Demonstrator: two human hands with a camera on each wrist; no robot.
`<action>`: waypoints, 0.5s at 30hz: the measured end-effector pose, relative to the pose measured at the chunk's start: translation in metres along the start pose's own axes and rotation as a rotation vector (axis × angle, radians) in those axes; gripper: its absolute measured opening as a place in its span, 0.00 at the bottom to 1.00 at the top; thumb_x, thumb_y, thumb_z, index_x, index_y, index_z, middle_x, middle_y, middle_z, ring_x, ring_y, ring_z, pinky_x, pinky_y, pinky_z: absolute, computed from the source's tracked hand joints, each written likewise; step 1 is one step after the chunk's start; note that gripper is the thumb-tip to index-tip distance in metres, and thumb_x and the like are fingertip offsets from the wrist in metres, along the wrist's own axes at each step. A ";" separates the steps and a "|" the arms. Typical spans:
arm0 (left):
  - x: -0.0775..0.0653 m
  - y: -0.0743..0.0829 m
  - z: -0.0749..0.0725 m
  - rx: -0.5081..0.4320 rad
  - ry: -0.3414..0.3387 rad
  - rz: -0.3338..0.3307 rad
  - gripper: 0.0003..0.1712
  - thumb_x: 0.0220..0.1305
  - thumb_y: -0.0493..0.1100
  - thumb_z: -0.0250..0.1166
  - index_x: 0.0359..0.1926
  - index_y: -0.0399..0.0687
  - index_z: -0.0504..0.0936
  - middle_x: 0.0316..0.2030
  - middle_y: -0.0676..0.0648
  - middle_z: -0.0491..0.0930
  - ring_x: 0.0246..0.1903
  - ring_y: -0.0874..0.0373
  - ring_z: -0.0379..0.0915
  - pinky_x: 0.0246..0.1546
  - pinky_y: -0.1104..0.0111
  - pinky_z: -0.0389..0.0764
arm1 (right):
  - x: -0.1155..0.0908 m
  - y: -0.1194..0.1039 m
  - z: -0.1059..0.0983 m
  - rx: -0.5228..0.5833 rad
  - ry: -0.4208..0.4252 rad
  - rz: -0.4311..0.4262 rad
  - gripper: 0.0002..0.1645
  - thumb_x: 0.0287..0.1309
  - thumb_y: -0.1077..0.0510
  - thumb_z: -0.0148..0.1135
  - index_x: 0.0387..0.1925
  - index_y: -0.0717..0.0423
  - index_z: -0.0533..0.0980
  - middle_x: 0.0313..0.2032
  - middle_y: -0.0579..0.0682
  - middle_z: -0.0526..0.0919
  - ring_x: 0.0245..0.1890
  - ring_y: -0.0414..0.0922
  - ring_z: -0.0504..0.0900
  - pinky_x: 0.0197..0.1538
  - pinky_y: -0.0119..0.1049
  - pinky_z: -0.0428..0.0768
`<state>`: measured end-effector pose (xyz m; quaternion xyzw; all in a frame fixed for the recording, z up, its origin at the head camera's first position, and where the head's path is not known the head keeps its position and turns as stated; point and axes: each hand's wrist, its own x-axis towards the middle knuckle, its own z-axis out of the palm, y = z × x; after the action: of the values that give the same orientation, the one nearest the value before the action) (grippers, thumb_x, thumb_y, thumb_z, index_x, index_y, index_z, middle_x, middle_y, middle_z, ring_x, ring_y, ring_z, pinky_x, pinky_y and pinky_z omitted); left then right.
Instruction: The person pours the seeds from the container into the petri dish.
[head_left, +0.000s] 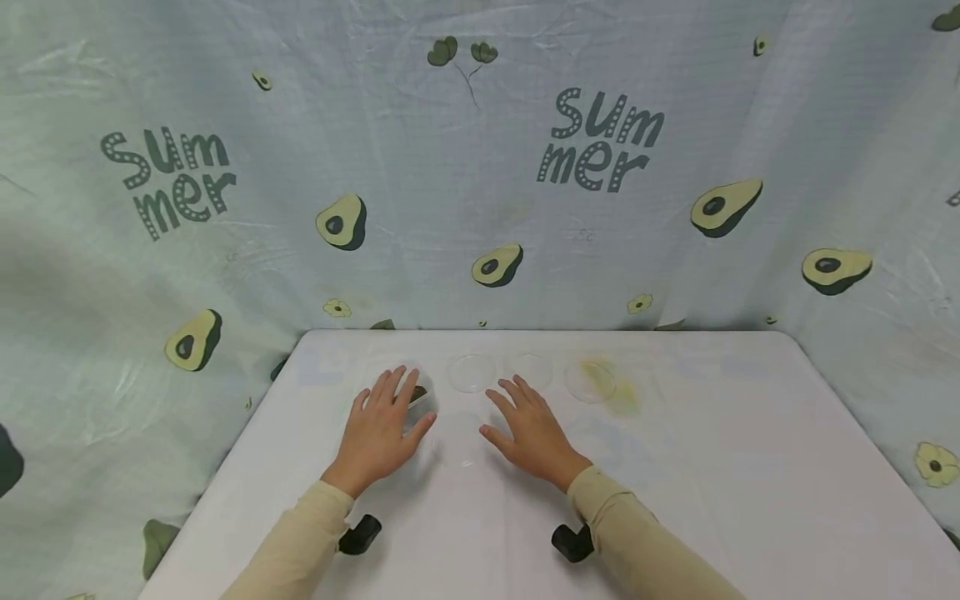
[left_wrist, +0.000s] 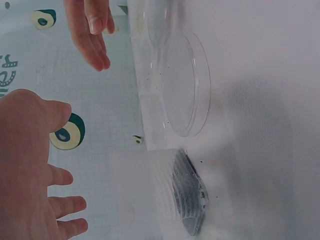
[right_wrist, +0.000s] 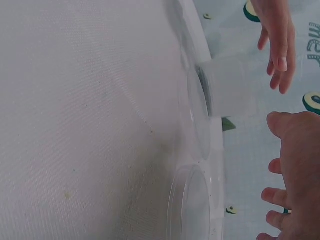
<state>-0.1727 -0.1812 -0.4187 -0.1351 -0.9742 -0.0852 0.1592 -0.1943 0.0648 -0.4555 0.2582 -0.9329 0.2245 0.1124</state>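
My left hand (head_left: 386, 433) hovers over the left part of the table, its fingers spread and straight. Under and just beyond it stands a clear plastic container (left_wrist: 187, 195) with dark matter at the bottom, mostly hidden by the hand in the head view. My right hand (head_left: 536, 437) is held apart from it, fingers loosely extended, with nothing in them. Near the hands lies a shallow clear round dish (left_wrist: 202, 85), resembling a petri dish. In the right wrist view another clear round dish (right_wrist: 175, 200) sits below the right hand. Neither hand touches anything.
Along the back of the white table (head_left: 712, 467) lie several clear round dishes, including a left one (head_left: 472, 372) and a right one (head_left: 590, 381) beside a yellow-green stain. Behind the table hangs a curtain (head_left: 420, 167) printed with avocados. Dark specks dot the tabletop.
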 end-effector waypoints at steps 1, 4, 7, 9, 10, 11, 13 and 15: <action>0.000 -0.001 0.000 0.002 0.002 0.000 0.41 0.65 0.61 0.59 0.71 0.45 0.62 0.69 0.38 0.63 0.69 0.41 0.58 0.63 0.41 0.63 | 0.000 0.000 0.000 0.002 -0.002 -0.001 0.35 0.63 0.39 0.58 0.66 0.53 0.69 0.67 0.56 0.68 0.72 0.58 0.59 0.70 0.58 0.62; 0.000 -0.002 -0.001 0.004 0.004 -0.006 0.41 0.65 0.61 0.58 0.71 0.45 0.62 0.69 0.38 0.63 0.69 0.41 0.58 0.63 0.41 0.63 | 0.002 0.000 0.002 0.005 -0.006 -0.006 0.35 0.63 0.39 0.58 0.66 0.52 0.69 0.67 0.57 0.69 0.72 0.58 0.59 0.70 0.58 0.62; 0.000 -0.004 -0.001 0.004 -0.001 -0.019 0.40 0.65 0.61 0.58 0.71 0.45 0.62 0.69 0.38 0.63 0.69 0.41 0.58 0.63 0.41 0.63 | 0.003 0.000 0.004 0.007 -0.011 -0.008 0.35 0.63 0.39 0.58 0.65 0.52 0.69 0.67 0.57 0.69 0.72 0.58 0.59 0.70 0.58 0.62; 0.000 -0.005 -0.001 0.004 -0.006 -0.026 0.40 0.65 0.61 0.58 0.71 0.45 0.62 0.69 0.38 0.63 0.69 0.41 0.58 0.63 0.41 0.63 | 0.003 0.000 0.006 0.003 -0.014 -0.007 0.35 0.63 0.39 0.57 0.65 0.52 0.69 0.67 0.56 0.69 0.72 0.57 0.59 0.70 0.57 0.62; 0.000 -0.006 -0.001 0.004 -0.007 -0.028 0.40 0.66 0.61 0.58 0.71 0.45 0.62 0.69 0.38 0.63 0.69 0.41 0.58 0.63 0.41 0.63 | 0.003 0.001 0.007 0.003 -0.016 -0.007 0.35 0.63 0.39 0.57 0.65 0.52 0.69 0.67 0.56 0.69 0.72 0.57 0.59 0.70 0.57 0.62; -0.001 -0.006 -0.001 0.000 -0.006 -0.030 0.40 0.66 0.60 0.58 0.71 0.44 0.62 0.69 0.38 0.63 0.69 0.41 0.58 0.63 0.42 0.63 | 0.003 0.001 0.008 -0.002 -0.018 -0.008 0.35 0.63 0.39 0.57 0.65 0.52 0.69 0.67 0.56 0.69 0.72 0.57 0.59 0.71 0.57 0.61; -0.001 -0.007 -0.001 -0.005 -0.003 -0.033 0.40 0.66 0.60 0.58 0.71 0.44 0.62 0.69 0.38 0.63 0.69 0.41 0.58 0.63 0.42 0.63 | 0.003 0.002 0.009 -0.006 -0.022 -0.008 0.35 0.63 0.39 0.57 0.66 0.52 0.69 0.67 0.56 0.68 0.72 0.57 0.59 0.71 0.57 0.61; -0.001 -0.009 -0.001 -0.013 0.002 -0.037 0.40 0.66 0.60 0.58 0.71 0.43 0.62 0.68 0.38 0.64 0.69 0.41 0.58 0.63 0.42 0.64 | 0.003 0.003 0.011 -0.010 -0.023 -0.013 0.35 0.63 0.39 0.57 0.66 0.51 0.69 0.67 0.55 0.68 0.72 0.57 0.59 0.71 0.57 0.61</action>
<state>-0.1741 -0.1899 -0.4194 -0.1182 -0.9758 -0.0944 0.1576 -0.1993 0.0604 -0.4646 0.2661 -0.9335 0.2162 0.1044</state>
